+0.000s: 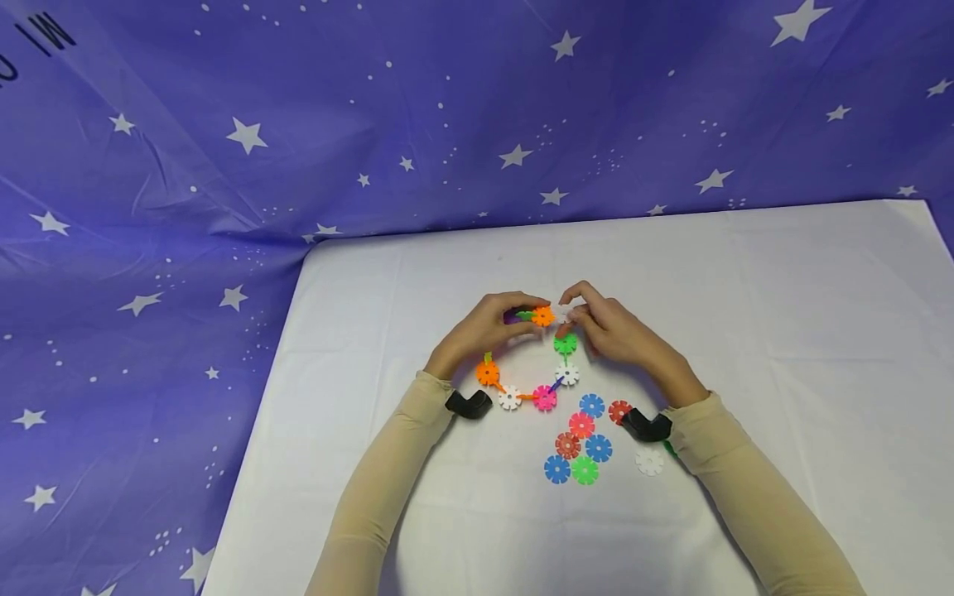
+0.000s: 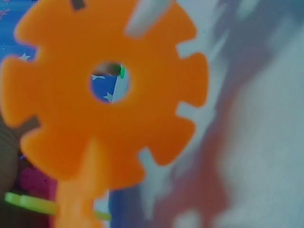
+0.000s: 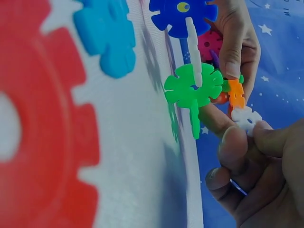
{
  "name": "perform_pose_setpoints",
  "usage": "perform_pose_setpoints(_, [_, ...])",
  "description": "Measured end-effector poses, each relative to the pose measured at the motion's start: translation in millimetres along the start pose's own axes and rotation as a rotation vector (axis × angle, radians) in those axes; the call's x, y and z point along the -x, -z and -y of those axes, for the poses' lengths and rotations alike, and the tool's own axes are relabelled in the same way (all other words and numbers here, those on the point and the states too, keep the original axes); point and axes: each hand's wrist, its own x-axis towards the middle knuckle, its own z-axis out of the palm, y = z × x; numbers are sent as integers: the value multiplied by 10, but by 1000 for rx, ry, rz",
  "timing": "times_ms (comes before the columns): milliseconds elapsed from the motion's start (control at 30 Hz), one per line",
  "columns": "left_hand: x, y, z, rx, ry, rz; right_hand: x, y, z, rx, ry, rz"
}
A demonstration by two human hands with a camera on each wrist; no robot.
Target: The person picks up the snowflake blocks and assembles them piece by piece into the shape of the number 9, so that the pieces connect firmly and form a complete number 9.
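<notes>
An orange notched disc, joined to a green one, is pinched by my left hand. A white disc meets the orange disc's edge, and my right hand pinches it between thumb and fingers. Just below the hands, a linked chain of discs curves over the table, with a green disc, a white disc, a pink disc and an orange disc. In the left wrist view a large orange disc hides most of the left hand.
Loose blue, red and green discs lie on the white-covered table, nearer than the chain. A white disc lies beside the right sleeve. A purple star-printed cloth stands behind the table.
</notes>
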Motion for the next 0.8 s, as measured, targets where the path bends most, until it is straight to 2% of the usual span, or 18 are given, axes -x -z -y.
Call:
perform_pose_setpoints(167, [-1, 2, -10, 5, -18, -2, 5, -3, 0, 1, 8, -24])
perform_pose_setpoints(367, [4, 6, -7, 4, -22, -16, 1, -7, -12, -68, 6, -8])
perform_pose_setpoints(600, [18, 17, -12, 18, -33, -15, -14, -22, -63, -12, 40, -83])
perform_pose_setpoints(800, [15, 34, -13, 16, -33, -25, -10, -10, -87, -130, 8, -74])
